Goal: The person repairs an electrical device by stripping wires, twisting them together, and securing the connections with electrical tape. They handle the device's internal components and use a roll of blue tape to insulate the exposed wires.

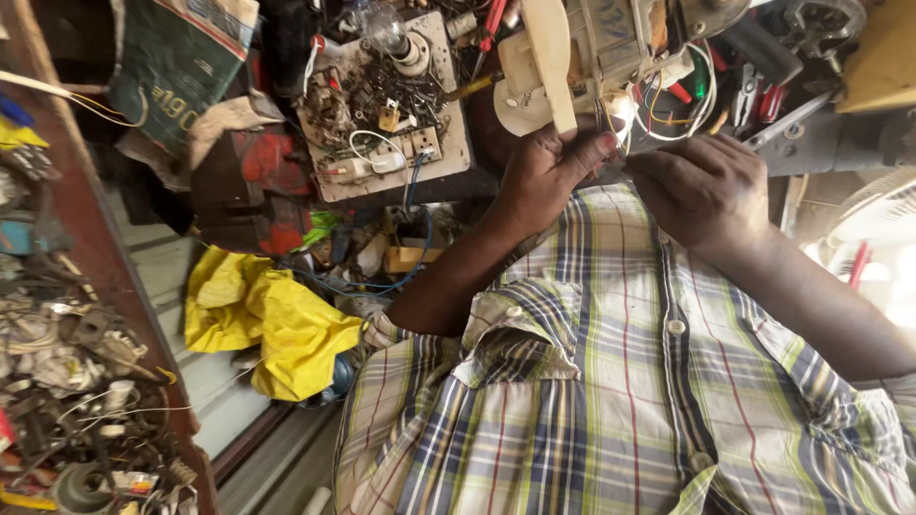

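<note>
Both my hands are raised in front of my plaid shirt (620,401). A cream and white appliance body (572,48) with a motor part and a bundle of coloured wires (668,100) sits just beyond them. My left hand (549,172) pinches at its lower edge, thumb and fingertips closed beside the wires. To the right of that hand, my right hand (701,186) is curled, its fingers closed at the same wire bundle. What the fingertips hold is hidden by the hands.
A wooden test board (386,114) with a light bulb (382,27), sockets and loose screws lies to the left. Pliers and red-handled tools (763,95) lie at the right. Yellow cloth (267,324) lies on the floor, and scrap parts fill a shelf (67,381) at left.
</note>
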